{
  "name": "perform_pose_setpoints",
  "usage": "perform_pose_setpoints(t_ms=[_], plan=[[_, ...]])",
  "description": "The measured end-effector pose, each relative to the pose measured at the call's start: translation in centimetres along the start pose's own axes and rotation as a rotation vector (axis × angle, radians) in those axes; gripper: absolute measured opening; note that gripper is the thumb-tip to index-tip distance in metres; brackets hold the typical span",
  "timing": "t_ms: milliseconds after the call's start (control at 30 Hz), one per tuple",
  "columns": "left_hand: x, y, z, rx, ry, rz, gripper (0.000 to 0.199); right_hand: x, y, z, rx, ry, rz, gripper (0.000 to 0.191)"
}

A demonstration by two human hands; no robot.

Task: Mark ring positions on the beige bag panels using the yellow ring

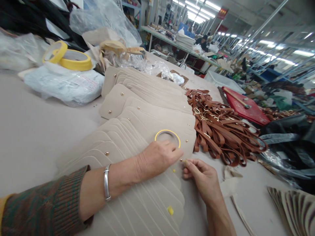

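My left hand [158,157], a silver bangle on its wrist, is closed over the near side of a thin roll of yellow tape [178,137]. Its fingers hide part of the roll. Just to the right, my right hand [200,173] pinches a small yellow bit of tape [186,162] between thumb and forefinger. Both hands are at the right edge of overlapping beige panels [157,114], several of which carry small brass studs [107,153]. Small yellow tape pieces [170,210] sit on the nearer panels.
Brown straps with gold clasps [219,127] lie heaped to the right. More yellow tape rolls [76,60] rest on a plastic-wrapped package [64,82] at the left. A red board [246,105] lies beyond the straps. Fanned beige pieces [295,209] are at the lower right.
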State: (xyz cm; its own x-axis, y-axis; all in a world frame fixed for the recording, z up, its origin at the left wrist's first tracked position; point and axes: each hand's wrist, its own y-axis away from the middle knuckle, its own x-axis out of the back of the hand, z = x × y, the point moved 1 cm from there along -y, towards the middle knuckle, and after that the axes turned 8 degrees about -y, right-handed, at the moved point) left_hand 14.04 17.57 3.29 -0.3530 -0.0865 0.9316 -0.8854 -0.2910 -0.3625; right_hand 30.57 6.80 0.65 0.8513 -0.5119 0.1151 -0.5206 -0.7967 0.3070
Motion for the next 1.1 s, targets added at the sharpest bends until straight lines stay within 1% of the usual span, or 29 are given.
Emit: perform_pose_setpoints(t_ms=[67, 133, 267, 367, 467, 533, 567, 633, 667, 700, 733, 767, 833, 900, 933, 1000, 1100], plan=[[-0.6, -0.1, -0.3, 0.022, -0.028, -0.086, 0.011, 0.1, 0.1, 0.1, 0.014, 0.080, -0.021, 0.039], [-1.0, -0.2, -0.4, 0.019, -0.031, -0.128, 0.009, -0.1, 0.2, 0.3, 0.056, 0.162, -0.033, 0.039], [-1.3, -0.3, -0.3, 0.019, -0.021, -0.147, 0.006, -0.9, 0.3, 0.3, 0.182, 0.381, -0.001, 0.033], [-1.3, -0.2, -0.2, 0.023, -0.024, -0.161, 0.006, -1.4, 0.3, -0.1, 0.331, 0.549, 0.026, 0.027], [-1.2, -0.2, -0.2, 0.026, -0.031, -0.154, 0.006, -1.7, 0.1, -0.3, 0.430, 0.638, 0.052, 0.025], [-1.1, -0.1, -0.2, 0.020, -0.036, -0.140, 0.006, -1.5, 0.0, -0.2, 0.421, 0.634, 0.076, 0.025], [-1.0, -0.1, -0.3, 0.015, -0.038, -0.133, 0.006, -1.4, 0.0, 0.0, 0.390, 0.607, 0.097, 0.028], [-1.0, 0.0, -0.3, 0.010, -0.040, -0.130, 0.005, -0.8, 0.0, 0.5, 0.289, 0.486, 0.130, 0.042], [-1.0, 0.0, -0.4, 0.007, -0.040, -0.130, 0.005, -0.4, 0.0, 0.7, 0.238, 0.414, 0.126, 0.045], [-1.0, 0.0, -0.4, 0.007, -0.042, -0.131, 0.005, -0.1, 0.1, 1.0, 0.201, 0.357, 0.105, 0.045], [-1.0, 0.0, -0.4, 0.009, -0.044, -0.131, 0.004, 0.1, 0.2, 1.2, 0.193, 0.331, 0.077, 0.041], [-1.0, 0.0, -0.4, 0.012, -0.047, -0.128, 0.004, 0.3, 0.4, 1.3, 0.222, 0.346, 0.047, 0.037], [-1.0, 0.1, -0.4, 0.010, -0.046, -0.115, 0.005, 0.3, 0.6, 1.4, 0.359, 0.468, 0.022, 0.030], [-0.9, 0.1, -0.4, 0.007, -0.039, -0.101, 0.006, -0.1, 0.7, 1.4, 0.511, 0.594, 0.043, 0.025], [-0.9, 0.1, -0.4, 0.001, -0.032, -0.094, 0.007, -0.3, 0.6, 1.3, 0.565, 0.634, 0.058, 0.024], [-0.7, 0.2, -0.5, -0.020, -0.014, -0.092, 0.009, -0.8, 0.3, 1.3, 0.617, 0.682, 0.087, 0.024], [-0.4, 0.2, -0.6, -0.058, 0.021, -0.107, 0.010, -1.3, -0.2, 1.0, 0.619, 0.733, 0.093, 0.024]])
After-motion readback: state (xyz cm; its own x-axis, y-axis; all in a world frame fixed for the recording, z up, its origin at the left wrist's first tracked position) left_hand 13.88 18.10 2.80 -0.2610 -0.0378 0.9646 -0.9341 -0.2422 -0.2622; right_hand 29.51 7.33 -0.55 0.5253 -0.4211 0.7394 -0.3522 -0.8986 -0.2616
